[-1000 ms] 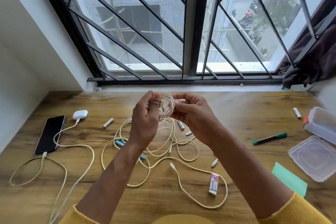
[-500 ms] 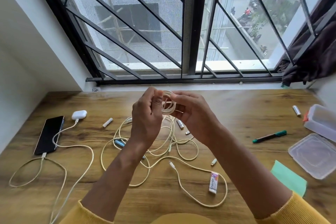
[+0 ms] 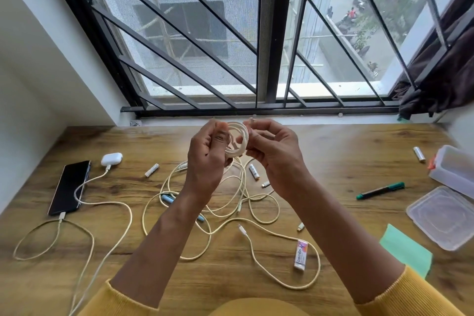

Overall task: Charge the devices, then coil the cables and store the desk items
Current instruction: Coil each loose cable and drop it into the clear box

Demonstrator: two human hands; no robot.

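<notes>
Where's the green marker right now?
The green marker lies on the wooden desk at the right, between the loose cables and the clear plastic lid.

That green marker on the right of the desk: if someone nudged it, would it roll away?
Probably. The green marker looks round and lies flat on the bare desk, with nothing touching it, so a sideways nudge would likely roll it. It also looks slim and rigid, so probably light and easy to lift.

Wood-grain worktop [image 3: 346, 161] pushed right up against a big window [image 3: 269, 33] with black diagonal metal grilles. White walls [image 3: 30, 59] on the left, dark curtain [image 3: 441, 79] bunched up at the right. Plain daylight coming in, with a street and a grey building outside.
</notes>
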